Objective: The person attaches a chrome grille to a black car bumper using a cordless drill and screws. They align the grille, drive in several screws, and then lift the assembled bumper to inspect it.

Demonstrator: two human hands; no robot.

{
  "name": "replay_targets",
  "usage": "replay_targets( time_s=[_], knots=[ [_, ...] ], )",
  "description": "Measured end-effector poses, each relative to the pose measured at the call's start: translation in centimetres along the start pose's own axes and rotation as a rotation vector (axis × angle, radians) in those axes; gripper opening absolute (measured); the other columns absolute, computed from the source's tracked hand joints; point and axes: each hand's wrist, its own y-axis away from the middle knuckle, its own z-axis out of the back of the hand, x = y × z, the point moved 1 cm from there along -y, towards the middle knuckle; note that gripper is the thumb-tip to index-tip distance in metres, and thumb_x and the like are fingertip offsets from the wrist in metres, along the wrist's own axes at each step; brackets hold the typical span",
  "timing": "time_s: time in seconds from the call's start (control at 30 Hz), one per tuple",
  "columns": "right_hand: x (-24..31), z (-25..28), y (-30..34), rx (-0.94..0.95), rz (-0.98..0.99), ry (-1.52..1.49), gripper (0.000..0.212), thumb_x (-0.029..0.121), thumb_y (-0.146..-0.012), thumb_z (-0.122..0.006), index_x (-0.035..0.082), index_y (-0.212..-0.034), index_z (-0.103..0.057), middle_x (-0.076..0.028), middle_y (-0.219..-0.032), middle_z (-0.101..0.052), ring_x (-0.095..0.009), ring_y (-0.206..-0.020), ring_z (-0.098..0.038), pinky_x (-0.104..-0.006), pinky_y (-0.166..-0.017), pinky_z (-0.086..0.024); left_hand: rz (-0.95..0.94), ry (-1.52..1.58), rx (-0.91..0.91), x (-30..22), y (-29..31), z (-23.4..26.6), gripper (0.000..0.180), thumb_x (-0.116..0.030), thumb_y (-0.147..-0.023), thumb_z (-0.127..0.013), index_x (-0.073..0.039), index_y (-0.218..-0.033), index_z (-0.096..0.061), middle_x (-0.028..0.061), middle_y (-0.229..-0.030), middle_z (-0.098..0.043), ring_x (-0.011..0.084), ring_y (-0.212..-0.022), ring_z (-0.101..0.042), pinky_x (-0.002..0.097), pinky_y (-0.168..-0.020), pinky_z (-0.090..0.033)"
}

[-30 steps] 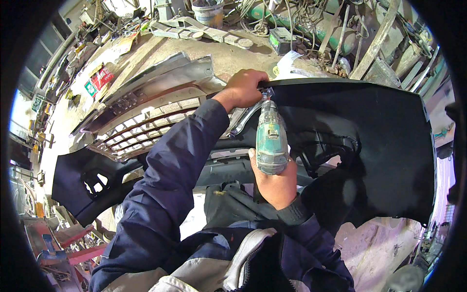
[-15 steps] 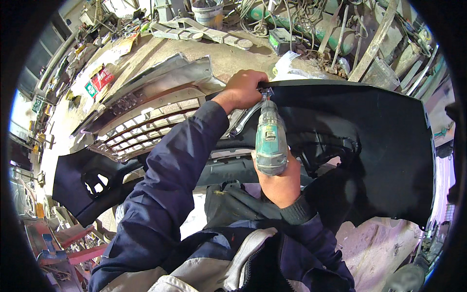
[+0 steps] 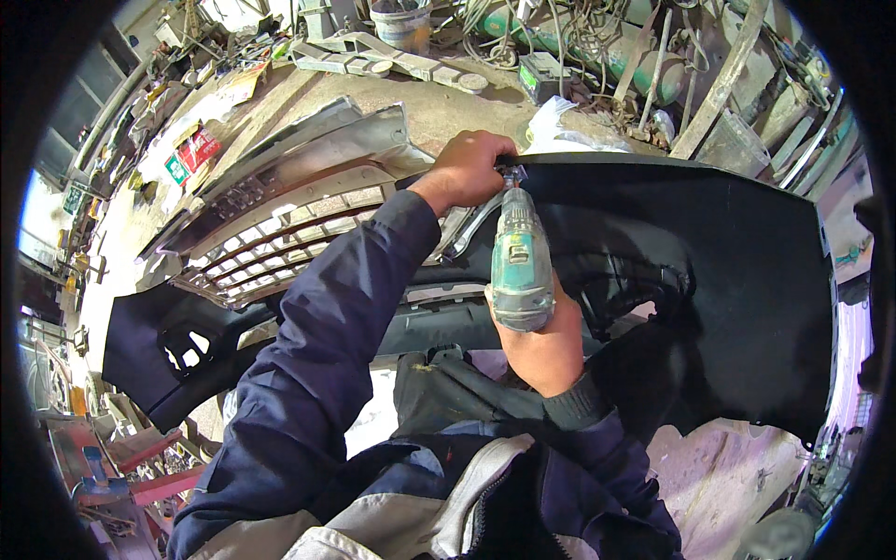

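A black car bumper [image 3: 747, 271] stretches across the view before me, with a grille [image 3: 280, 247] of slatted openings at its left middle. My right hand [image 3: 546, 345] is wrapped round the handle of a green and grey cordless drill [image 3: 523, 271]. The drill's tip points away from me and meets a small metal bracket [image 3: 512, 175] at the bumper's upper edge. My left hand [image 3: 467, 170] grips that edge just left of the bracket, its fingers curled over the far side and partly hidden.
Beyond the bumper lie a white plastic bag [image 3: 560, 126], a battery-like box [image 3: 544, 77], a bucket [image 3: 401, 26], grey metal arms [image 3: 392, 62] and a green gas cylinder [image 3: 597, 51]. A wooden plank [image 3: 719, 84] leans at the right. Red metal parts [image 3: 163, 487] are at lower left.
The drill and my right hand have shifted very slightly, with the drill's tip still at the bracket. My left hand keeps its hold on the bumper's edge.
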Motion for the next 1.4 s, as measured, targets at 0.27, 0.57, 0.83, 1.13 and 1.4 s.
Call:
replay_targets(
  time_s=[0.27,0.57,0.83,1.13,1.4],
  knots=[
    [1.7,2.1,-1.0,0.091,-0.062,0.270,0.032,0.011,-0.083,-0.082,0.001,-0.105,-0.062,-0.025,-0.092,-0.073,-0.045,-0.090,-0.072,-0.0446,-0.075,-0.058,-0.010,-0.020,-0.024,0.1,0.1,-0.3,0.028,-0.017,-0.080,-0.081,-0.009,-0.106,-0.074,0.0166,-0.099,-0.076,0.0361,-0.095,-0.072,0.0436,-0.083,-0.056],
    [1.3,2.6,-1.3,0.091,0.034,0.224,0.033,0.013,-0.084,-0.082,0.001,-0.109,-0.064,-0.024,-0.092,-0.073,-0.043,-0.089,-0.074,-0.0425,-0.074,-0.058,-0.051,-0.052,-0.015,0.3,-0.1,-0.5,0.030,-0.021,-0.080,-0.078,-0.010,-0.108,-0.074,0.0178,-0.105,-0.075,0.0387,-0.102,-0.070,0.0458,-0.087,-0.055],
    [0.6,4.3,2.1,0.054,-0.294,-0.408,0.019,0.004,-0.097,-0.069,-0.001,-0.114,-0.065,-0.005,-0.091,-0.065,-0.012,-0.063,-0.057,-0.0285,-0.059,-0.049,-0.148,-0.074,0.129,1.2,-0.8,0.3,0.035,-0.016,-0.079,-0.073,-0.008,-0.114,-0.073,0.0183,-0.111,-0.073,0.0395,-0.108,-0.068,0.0467,-0.093,-0.053],
    [4.9,8.3,-4.2,0.037,0.125,-0.273,0.019,0.006,-0.101,-0.059,-0.004,-0.117,-0.063,-0.013,-0.096,-0.068,-0.017,-0.089,-0.064,-0.0341,-0.081,-0.052,-0.107,-0.088,0.138,0.4,-0.9,-1.1,0.036,-0.026,-0.081,-0.072,-0.009,-0.112,-0.074,0.0210,-0.115,-0.073,0.0416,-0.110,-0.068,0.0493,-0.093,-0.054],
    [3.1,7.2,-18.0,0.140,0.068,-0.206,0.033,0.019,-0.104,-0.064,-0.008,-0.122,-0.071,-0.012,-0.115,-0.075,-0.017,-0.105,-0.066,-0.0327,-0.100,-0.048,0.038,-0.133,0.057,-1.3,0.7,-1.2,0.038,-0.022,-0.076,-0.074,-0.008,-0.111,-0.075,0.0213,-0.107,-0.075,0.0406,-0.104,-0.073,0.0481,-0.089,-0.058]
  ],
)
